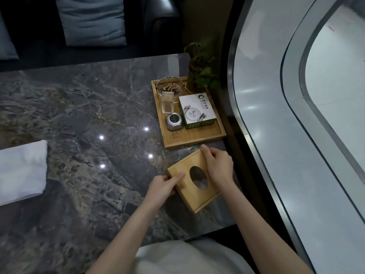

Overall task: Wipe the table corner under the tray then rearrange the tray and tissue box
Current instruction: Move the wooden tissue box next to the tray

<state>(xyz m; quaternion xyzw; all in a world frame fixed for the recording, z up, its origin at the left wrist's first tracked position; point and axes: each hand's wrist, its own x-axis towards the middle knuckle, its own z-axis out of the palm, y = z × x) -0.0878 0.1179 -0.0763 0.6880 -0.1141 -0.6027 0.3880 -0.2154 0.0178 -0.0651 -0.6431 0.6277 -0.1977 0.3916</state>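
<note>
The tissue box (194, 181) sat on the marble surface (88, 107), just in front of the tray (195, 138). The left hand (165, 184) and right hand (218, 165) gripped opposite edges, apparently to square it with the tray.

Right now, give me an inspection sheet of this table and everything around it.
Surface: dark marble table, glossy, with light spots reflected.
Job's things: wooden tray at the far right corner; wooden tissue box on the table just in front of it, turned at an angle.
Clutter: on the tray, ashtray with butts, clear box, small metal object, white-and-green box; white cloth at the left.
Grippers: left hand and right hand both hold the tissue box.
Cables: nothing seen.
Surroundings: plant, cushion on a dark sofa.
</note>
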